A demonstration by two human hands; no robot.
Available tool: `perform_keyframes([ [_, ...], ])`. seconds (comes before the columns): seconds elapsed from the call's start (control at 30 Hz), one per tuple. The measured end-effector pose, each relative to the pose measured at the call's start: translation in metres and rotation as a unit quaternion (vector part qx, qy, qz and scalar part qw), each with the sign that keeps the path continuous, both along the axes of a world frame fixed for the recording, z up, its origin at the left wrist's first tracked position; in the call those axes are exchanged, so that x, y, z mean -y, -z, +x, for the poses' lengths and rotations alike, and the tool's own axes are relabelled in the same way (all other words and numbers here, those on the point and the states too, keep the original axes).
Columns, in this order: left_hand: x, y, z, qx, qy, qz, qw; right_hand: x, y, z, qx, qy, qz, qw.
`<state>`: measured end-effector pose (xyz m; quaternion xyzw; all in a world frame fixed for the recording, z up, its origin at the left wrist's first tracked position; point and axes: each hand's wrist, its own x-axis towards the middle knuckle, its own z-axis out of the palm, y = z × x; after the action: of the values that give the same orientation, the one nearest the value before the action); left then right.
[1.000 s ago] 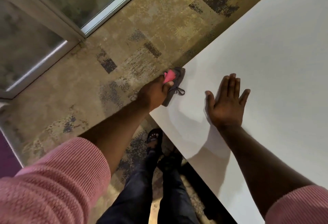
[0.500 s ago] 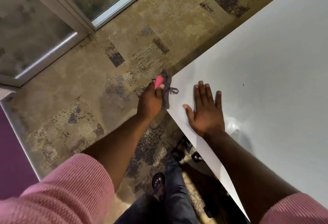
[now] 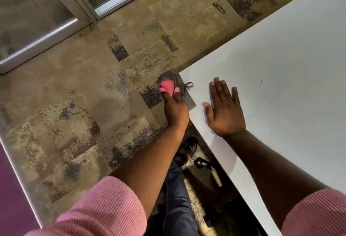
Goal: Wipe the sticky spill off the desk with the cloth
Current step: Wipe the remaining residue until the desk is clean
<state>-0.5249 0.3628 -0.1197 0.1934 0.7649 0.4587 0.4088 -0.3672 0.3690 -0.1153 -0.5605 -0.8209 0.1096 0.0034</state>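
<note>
A white desk [image 3: 280,52] fills the right side, its corner pointing left. My left hand [image 3: 175,108] grips a grey cloth with a pink patch [image 3: 169,84] and holds it at the desk's corner and left edge, partly hanging off it. My right hand [image 3: 223,107] lies flat on the desk, palm down, fingers spread, just right of the cloth. A few tiny dark specks [image 3: 260,81] dot the desk farther right. No clear spill shows.
Patterned tan carpet [image 3: 84,104] covers the floor to the left. Glass panels in metal frames [image 3: 61,11] run along the top left. My legs and dark shoes [image 3: 185,153] stand under the desk edge, beside a chair base [image 3: 202,162].
My left hand has kept the cloth at the desk's corner, shifting along the edge. My right hand slid left across the desk, closer to the corner. The view has shifted.
</note>
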Motion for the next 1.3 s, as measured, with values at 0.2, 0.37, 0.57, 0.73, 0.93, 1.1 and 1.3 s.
perform_keyframes([
  [0.2, 0.081, -0.007, 0.072, -0.058, 0.0, 0.024, 0.998, 0.0, -0.001, 0.001, -0.031, 0.002, -0.008, 0.999],
  [0.37, 0.138, -0.01, 0.116, -0.074, 0.04, 0.008, 0.996, -0.001, -0.003, 0.001, -0.041, 0.005, -0.007, 0.999],
  [0.57, 0.142, -0.011, 0.122, -0.09, 0.032, 0.023, 0.995, 0.001, 0.0, 0.002, -0.035, 0.003, -0.003, 0.999],
  [0.73, 0.194, -0.016, 0.159, -0.147, 0.107, -0.017, 0.983, -0.001, -0.001, 0.002, -0.032, 0.0, -0.002, 0.999],
  [0.93, 0.149, -0.003, 0.127, -0.077, 0.059, -0.037, 0.995, -0.002, 0.001, 0.004, -0.052, 0.001, -0.008, 0.999],
  [1.1, 0.07, 0.009, 0.066, -0.077, 0.025, 0.033, 0.996, -0.001, 0.001, 0.005, -0.075, 0.003, 0.001, 0.997],
  [1.3, 0.011, 0.009, -0.001, -0.136, 0.074, 0.077, 0.985, -0.002, 0.003, 0.007, -0.097, 0.01, 0.002, 0.995],
])
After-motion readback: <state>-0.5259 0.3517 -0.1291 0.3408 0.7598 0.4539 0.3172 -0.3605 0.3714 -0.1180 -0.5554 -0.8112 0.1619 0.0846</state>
